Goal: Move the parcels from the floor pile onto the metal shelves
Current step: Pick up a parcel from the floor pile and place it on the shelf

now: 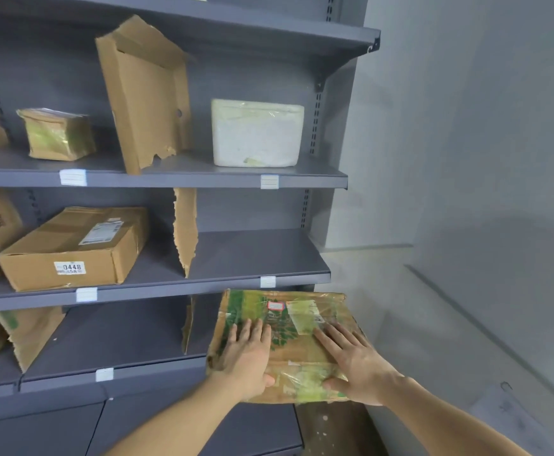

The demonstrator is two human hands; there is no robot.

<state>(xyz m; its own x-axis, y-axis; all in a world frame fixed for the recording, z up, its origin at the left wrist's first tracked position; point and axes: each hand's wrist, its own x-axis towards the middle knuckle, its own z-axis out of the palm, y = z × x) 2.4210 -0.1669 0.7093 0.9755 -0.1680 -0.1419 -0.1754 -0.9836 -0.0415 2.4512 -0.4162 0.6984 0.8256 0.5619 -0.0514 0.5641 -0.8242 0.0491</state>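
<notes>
Holding a flat cardboard parcel [285,343] printed with green and wrapped in clear tape, both hands lie on its top with fingers spread straight and thumbs hooked round its near edge. The left hand [247,353] covers the parcel's left half and the right hand [351,360] its right half. The parcel sits at the right end of the grey metal shelves [259,255], its far edge at the lip of the lower shelf, just below the middle shelf's front edge; whether it rests on the shelf cannot be told. On the middle shelf, to the left, lies a brown box [74,248] labelled 0448, with a torn cardboard divider [185,230] standing between it and the bare right bay. On the shelf above stand a white foam box [257,133], a tall torn carton [147,93] and a small taped parcel [58,134]. A pale wall [466,126] lies to the right.
</notes>
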